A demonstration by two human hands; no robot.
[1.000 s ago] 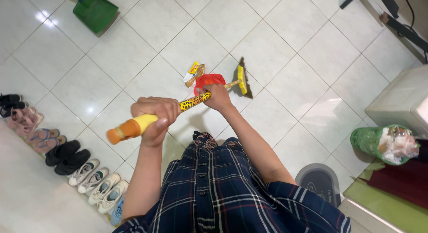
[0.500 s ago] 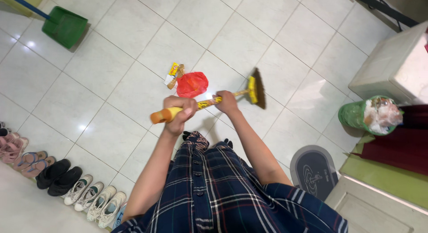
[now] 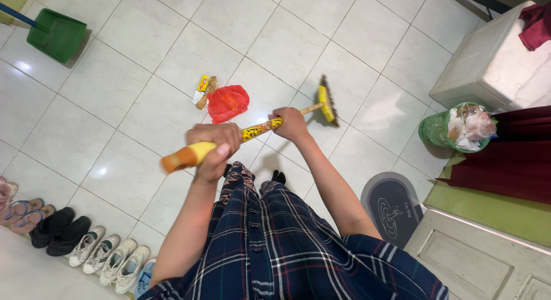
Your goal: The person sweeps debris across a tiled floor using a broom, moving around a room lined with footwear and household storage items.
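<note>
I grip a broom with both hands. My left hand is closed around the yellow upper end of the broom handle, near its orange tip. My right hand holds the spotted yellow-and-black shaft lower down. The broom head, yellow with dark bristles, rests on the white tiled floor to the right of a small heap of rubbish: a crumpled red plastic bag and a yellow-and-white wrapper. The heap lies just beyond my hands.
A green dustpan sits at the far left. Several pairs of shoes line the lower left edge. A full green waste basket, a white box, a dark red mat and a grey doormat stand at the right.
The broom head swung right, away from the rubbish, then drew back a little towards it. My view shifted, so the dustpan and the shoes slid left and the white box came into sight.
</note>
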